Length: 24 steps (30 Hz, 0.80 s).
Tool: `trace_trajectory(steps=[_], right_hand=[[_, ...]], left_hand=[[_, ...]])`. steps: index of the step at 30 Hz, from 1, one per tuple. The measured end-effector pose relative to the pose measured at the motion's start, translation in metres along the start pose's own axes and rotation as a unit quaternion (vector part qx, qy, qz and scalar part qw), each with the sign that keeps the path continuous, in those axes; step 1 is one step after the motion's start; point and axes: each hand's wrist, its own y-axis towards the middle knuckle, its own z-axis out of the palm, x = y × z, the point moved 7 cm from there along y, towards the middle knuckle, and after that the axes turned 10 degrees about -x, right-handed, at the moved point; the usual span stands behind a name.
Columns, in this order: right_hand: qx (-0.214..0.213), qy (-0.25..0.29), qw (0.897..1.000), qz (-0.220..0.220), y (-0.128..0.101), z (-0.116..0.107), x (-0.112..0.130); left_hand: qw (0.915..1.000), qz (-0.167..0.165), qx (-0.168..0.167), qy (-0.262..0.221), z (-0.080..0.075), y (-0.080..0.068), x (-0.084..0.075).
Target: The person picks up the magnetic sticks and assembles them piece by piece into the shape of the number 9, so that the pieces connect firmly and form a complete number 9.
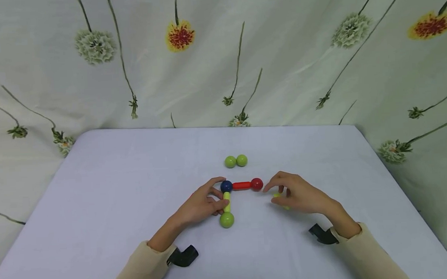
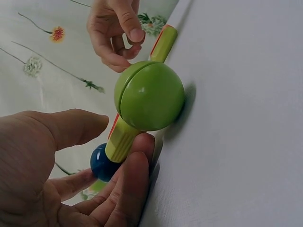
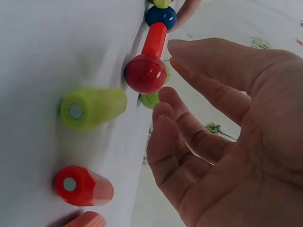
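On the table, a blue ball (image 1: 227, 186) joins a red rod (image 1: 242, 186) ending in a red ball (image 1: 257, 184), and a yellow-green rod (image 1: 227, 201) ending in a green ball (image 1: 227, 219). My left hand (image 1: 203, 202) holds the yellow-green rod between thumb and fingers, its index finger touching the blue ball. My right hand (image 1: 298, 193) is right of the red ball, fingers bent and apart, with nothing in them. Near it lie a loose yellow-green rod (image 3: 94, 108) and a red rod (image 3: 85, 185), both with silver disc ends; the hand largely hides them in the head view.
Two green balls (image 1: 236, 161) sit side by side behind the joined pieces. Part of another red rod (image 3: 85, 221) shows at the bottom edge of the right wrist view. The white table (image 1: 116, 181) backs onto a flowered cloth (image 1: 279, 49).
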Motion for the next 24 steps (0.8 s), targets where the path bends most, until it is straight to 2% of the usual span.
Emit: trace_trajectory(steps=[10,16,24], right_hand=[[0.028,-0.008,1.000,0.009,-0.004,-0.002,-0.014],[0.031,-0.040,0.998,0.025,-0.005,-0.003,-0.018],[0.039,-0.053,0.997,0.028,-0.009,-0.005,-0.021]], left_hand=[[1.0000,-0.001,0.000,-0.003,-0.001,-0.001,0.003],[0.9995,-0.023,0.003,0.020,-0.002,-0.001,0.006],[0.9991,-0.024,0.010,0.033,-0.001,0.000,0.006]])
